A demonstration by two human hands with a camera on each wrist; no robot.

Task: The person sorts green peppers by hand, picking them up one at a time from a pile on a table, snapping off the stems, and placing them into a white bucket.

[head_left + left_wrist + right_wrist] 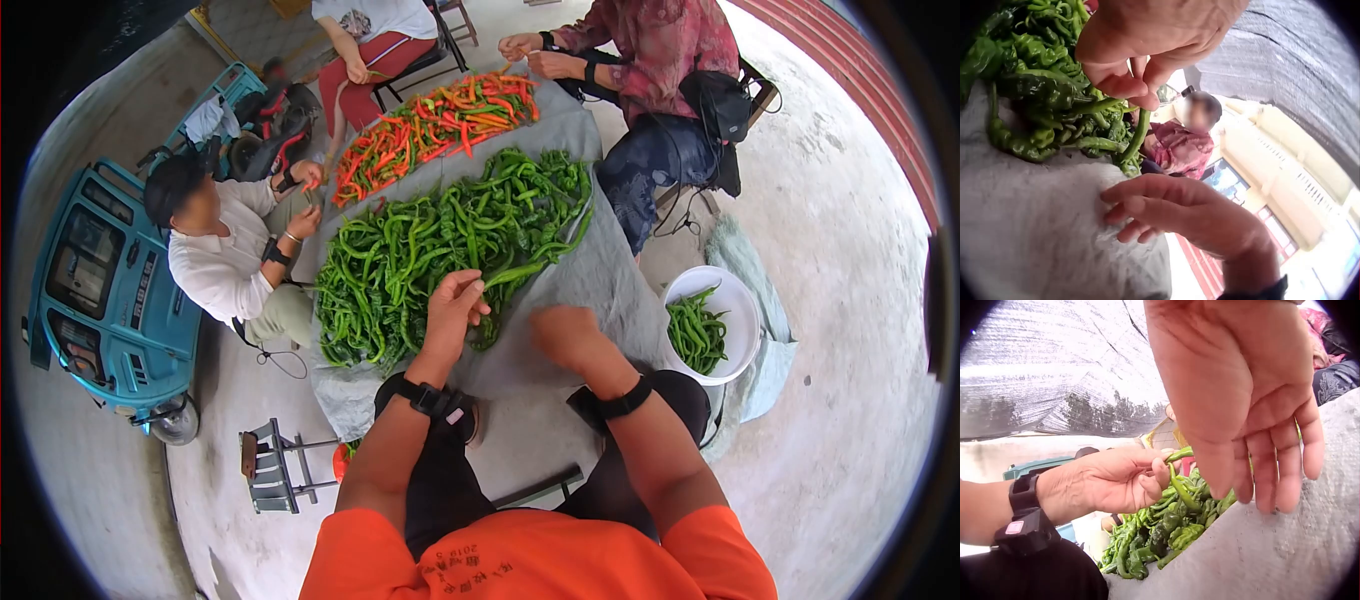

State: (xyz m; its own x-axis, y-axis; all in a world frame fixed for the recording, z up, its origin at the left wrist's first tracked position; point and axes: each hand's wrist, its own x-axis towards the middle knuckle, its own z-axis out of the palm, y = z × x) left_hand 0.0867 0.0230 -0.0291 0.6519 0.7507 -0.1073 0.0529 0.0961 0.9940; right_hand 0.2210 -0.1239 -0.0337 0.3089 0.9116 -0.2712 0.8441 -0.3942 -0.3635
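Note:
Between thumb and fingertips, my left hand (455, 312) pinches a green chili pepper (515, 274) by one end, over the near edge of a large heap of green chili peppers (415, 240). The left wrist view shows the pinched pepper (1139, 136) hanging from the fingertips. My right hand (565, 335) is apart from it, to the right, above the grey cloth (620, 290). Seen in the right wrist view, the right hand (1254, 406) has its fingers extended downward, palm showing, holding nothing.
A white bucket (745, 320) with some green peppers (697, 330) stands on the floor at right. Red and orange peppers (440, 125) lie beyond the green heap. Three other people sit around the cloth. A blue three-wheeler (150, 300) and a folding stool (270, 470) are at left.

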